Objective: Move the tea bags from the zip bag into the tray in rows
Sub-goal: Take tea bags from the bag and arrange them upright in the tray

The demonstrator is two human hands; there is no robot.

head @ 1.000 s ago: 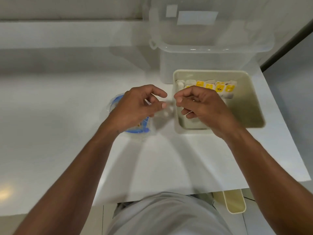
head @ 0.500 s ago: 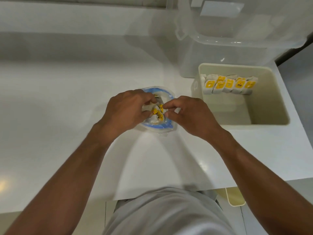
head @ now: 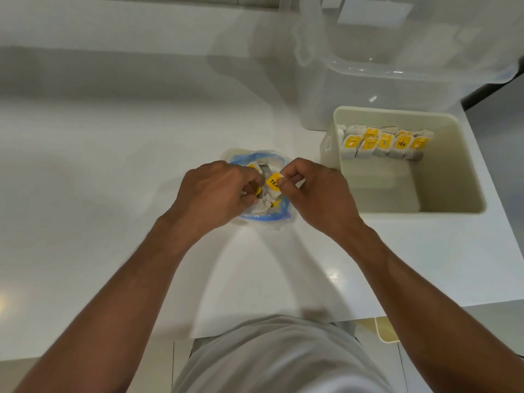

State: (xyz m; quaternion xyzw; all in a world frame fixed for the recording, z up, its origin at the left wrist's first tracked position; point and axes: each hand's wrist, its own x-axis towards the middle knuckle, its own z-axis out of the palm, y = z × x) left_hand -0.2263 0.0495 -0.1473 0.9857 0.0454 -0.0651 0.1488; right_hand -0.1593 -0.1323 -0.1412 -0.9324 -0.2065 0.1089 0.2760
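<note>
Along tray far wall: one row of tea bags laid. Zip bag holds loose tea bags; left hand grips some, right hand pinches a TEA tag.

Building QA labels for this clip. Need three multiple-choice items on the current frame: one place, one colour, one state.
1. Where in the tray does the row of tea bags lie?
A) far end B) near end C) middle
2. What colour are the tags on that row?
A) red B) yellow C) green
3. What is the right hand doing?
A) hanging open, holding nothing B) pinching a tag over the zip bag C) gripping the tray

Answers: 1 A, the row sits against the far wall. 2 B, every tag shows yellow. 3 B, finger and thumb close on the TEA tag.
</note>
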